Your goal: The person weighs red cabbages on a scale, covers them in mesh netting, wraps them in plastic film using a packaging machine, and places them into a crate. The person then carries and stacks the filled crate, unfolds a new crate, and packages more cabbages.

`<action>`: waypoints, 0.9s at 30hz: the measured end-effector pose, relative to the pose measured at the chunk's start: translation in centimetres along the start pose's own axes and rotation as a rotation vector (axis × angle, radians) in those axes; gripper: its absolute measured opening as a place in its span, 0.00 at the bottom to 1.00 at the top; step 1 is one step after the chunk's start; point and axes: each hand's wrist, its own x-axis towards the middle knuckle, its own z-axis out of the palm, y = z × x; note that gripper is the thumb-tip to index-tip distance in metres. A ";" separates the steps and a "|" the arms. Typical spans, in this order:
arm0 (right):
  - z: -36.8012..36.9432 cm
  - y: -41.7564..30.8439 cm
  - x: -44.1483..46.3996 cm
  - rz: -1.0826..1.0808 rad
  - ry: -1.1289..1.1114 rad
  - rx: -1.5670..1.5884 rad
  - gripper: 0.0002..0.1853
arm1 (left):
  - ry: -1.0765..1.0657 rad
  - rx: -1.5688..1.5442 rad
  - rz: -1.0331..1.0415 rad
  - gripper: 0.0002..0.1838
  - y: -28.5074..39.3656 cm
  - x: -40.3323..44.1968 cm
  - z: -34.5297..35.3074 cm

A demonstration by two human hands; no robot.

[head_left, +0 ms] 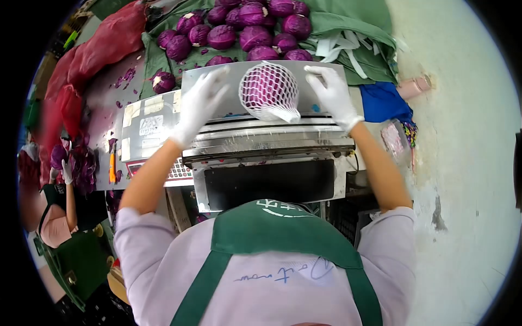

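A purple cabbage [267, 88] in a white foam net sleeve rests on the metal surface [228, 103] at the top middle, the net's gathered end pointing down and right. To its left is my left hand [201, 103], in a white glove, fingers apart and holding nothing. On the other side of the cabbage, my right hand [333, 96], also gloved, has its fingers spread with nothing in them. Neither hand touches the cabbage. A machine with a black panel [270, 183] lies between my forearms.
Several bare purple cabbages [254, 38] lie on green cloth [348, 22] beyond. Left are red mesh sacks [100, 49], a scale [151, 127], an orange-handled knife [112, 165] and a co-worker's gloved hand [67, 171]. A blue cloth [385, 102] lies right.
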 end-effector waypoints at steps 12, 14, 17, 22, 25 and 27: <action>-2.2 0.7 -5.9 -0.690 -0.593 -0.673 0.07 | -0.468 0.698 0.612 0.21 -0.1 -6.5 -2.4; -1.7 1.3 -6.3 -0.588 -0.558 -0.453 0.04 | -0.325 0.446 0.625 0.13 -0.3 -7.0 -2.0; -4.1 -2.2 -7.7 0.201 -0.655 0.089 0.02 | -0.436 -0.376 -0.346 0.11 1.8 -9.8 -3.3; -8.4 -7.9 -3.5 0.012 -0.123 0.630 0.02 | 0.164 -0.692 -0.072 0.09 5.5 -8.1 -8.9; -6.8 -4.1 2.1 -0.577 0.017 -0.227 0.16 | 0.196 -0.514 0.067 0.19 5.1 -2.4 -7.1; -3.9 -1.0 3.5 -0.710 -0.178 -0.569 0.28 | 0.030 -0.242 0.275 0.40 3.0 0.2 -3.2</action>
